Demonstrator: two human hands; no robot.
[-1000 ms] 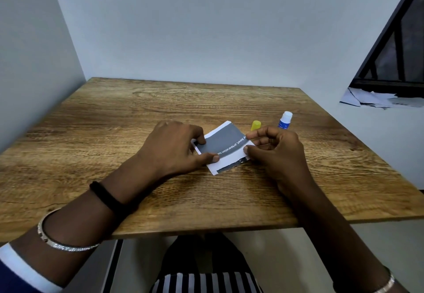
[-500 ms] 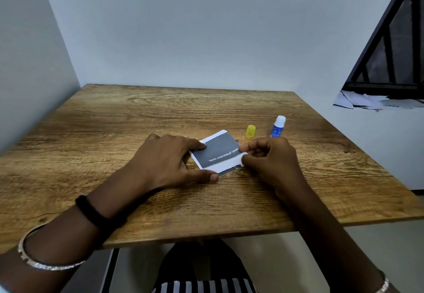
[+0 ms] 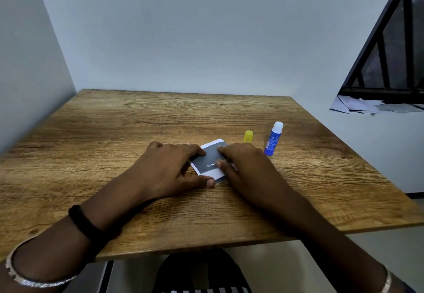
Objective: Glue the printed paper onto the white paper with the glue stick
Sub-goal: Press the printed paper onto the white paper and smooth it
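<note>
**A:** Starting on the left, what is the left hand [image 3: 169, 168] doing?

**B:** It lies flat on the wooden tabletop [image 3: 160, 120] with its fingers stretched out and gripping nothing. The fingertips rest on the left edge of the sheets, and the thumb lies along the tabletop by their near corner.

**A:** And where are the sheets?

**B:** In the middle, between the two hands. The grey printed paper [image 3: 206, 160] lies face up on the white paper [image 3: 215, 173], which shows as a pale margin around it. I can't tell how square the edges sit.

**A:** What about the right hand [image 3: 243, 166]?

**B:** It is also spread out and holding nothing, with its fingers laid flat over the right part of the print, pressing down.

**A:** Is the glue further right?

**B:** Yes. The yellow cap [image 3: 248, 136] stands just beyond the right hand. The blue glue stick [image 3: 273, 140] stands upright beside the cap, uncapped, and neither hand touches it.

**A:** So which step is this?

**B:** I'd say pressing the print down, so gluing looks done. The next move probably calls for smoothing outward towards the edges while the left hand steadies the sheets, then capping the stick.
</note>
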